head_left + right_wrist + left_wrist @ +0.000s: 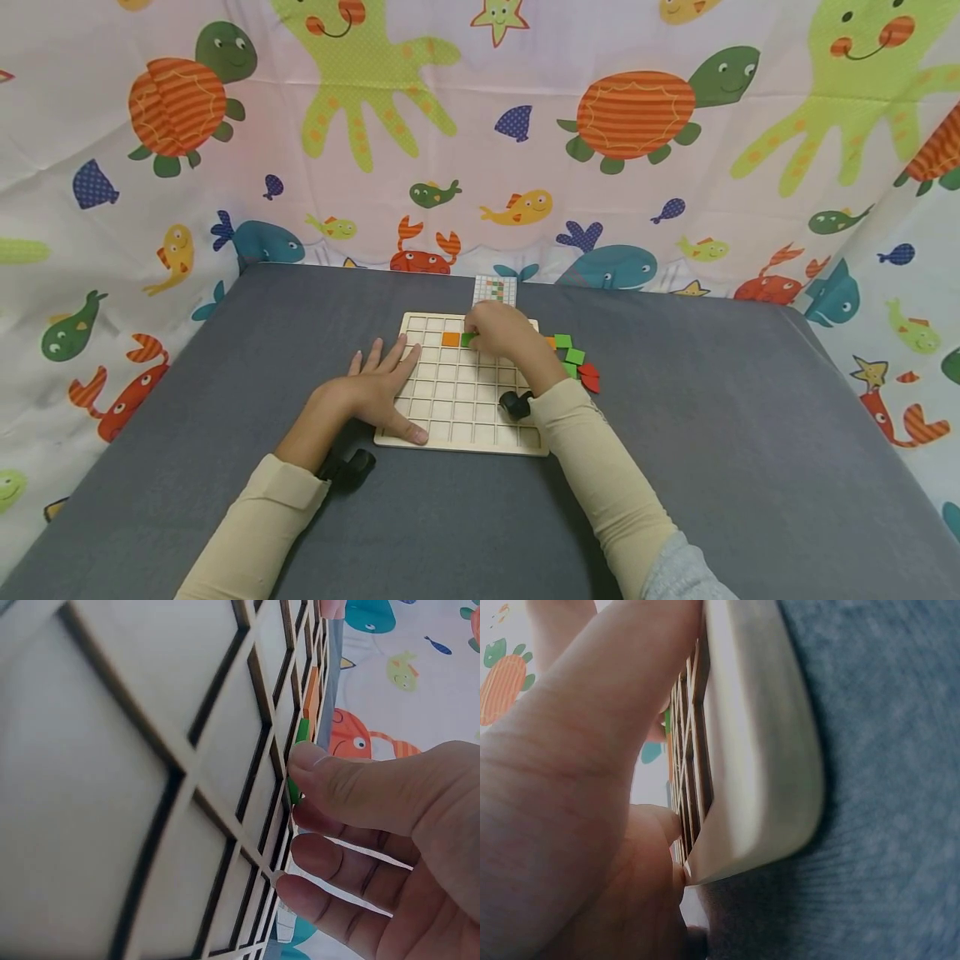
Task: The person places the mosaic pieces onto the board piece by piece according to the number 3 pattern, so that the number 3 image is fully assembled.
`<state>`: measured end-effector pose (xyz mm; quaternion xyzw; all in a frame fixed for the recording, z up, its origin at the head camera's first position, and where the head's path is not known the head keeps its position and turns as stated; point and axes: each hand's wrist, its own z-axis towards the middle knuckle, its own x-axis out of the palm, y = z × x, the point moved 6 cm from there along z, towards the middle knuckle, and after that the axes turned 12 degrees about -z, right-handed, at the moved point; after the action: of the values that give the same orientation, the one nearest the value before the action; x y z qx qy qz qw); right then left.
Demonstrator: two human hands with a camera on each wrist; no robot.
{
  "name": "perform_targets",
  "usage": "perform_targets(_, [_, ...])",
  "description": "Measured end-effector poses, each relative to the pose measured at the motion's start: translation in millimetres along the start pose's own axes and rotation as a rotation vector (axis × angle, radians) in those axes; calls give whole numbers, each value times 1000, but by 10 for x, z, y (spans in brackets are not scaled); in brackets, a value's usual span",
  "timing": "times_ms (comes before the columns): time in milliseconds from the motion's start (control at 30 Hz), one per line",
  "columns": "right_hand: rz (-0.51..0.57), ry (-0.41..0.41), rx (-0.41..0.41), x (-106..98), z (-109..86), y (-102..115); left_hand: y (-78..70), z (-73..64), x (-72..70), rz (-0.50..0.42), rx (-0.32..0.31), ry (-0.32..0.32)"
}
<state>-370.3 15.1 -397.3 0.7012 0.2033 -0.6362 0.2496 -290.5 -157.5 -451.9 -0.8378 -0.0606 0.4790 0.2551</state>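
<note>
A wooden grid board (453,412) lies on the grey cloth. My left hand (375,393) rests spread on its left side, thumb at the near left corner and fingertips along the left edge. My right hand (501,329) is over the far rows of the grid, pinching a green square tile (302,731) with thumb and fingers. That tile is right beside an orange square tile (450,339) set in the grid. In the right wrist view the thumb (352,780) covers part of the green tile.
Loose green tiles (574,357) and red pieces (589,377) lie right of the board, an orange one partly hidden by the right wrist. A small printed pattern card (495,289) stands behind the board. A sea-animal curtain (480,100) hangs behind the table.
</note>
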Motion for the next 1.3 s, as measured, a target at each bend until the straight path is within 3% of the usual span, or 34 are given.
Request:
perform_targets(300, [-86,-11,19,14,-43,70,72,70,26,16,-6,-8])
perform_targets(600, [-170,-8,38,12,-220,147,55,85,26,9,0,-4])
perform_targets(733, [-109,-24,-11,0,-302,146,23,38,-2,-2,5,-13])
perform_targets(933, [110,-61,-86,-58,-439,-48,-30,-37,-14,-25,24,-10])
perform_targets(1100, [173,5,17,-148,-632,-371,-39,-53,-20,-24,19,-11])
perform_targets(1300, [193,211,301,-172,-937,-823,-26,-29,-13,-14,4,-3])
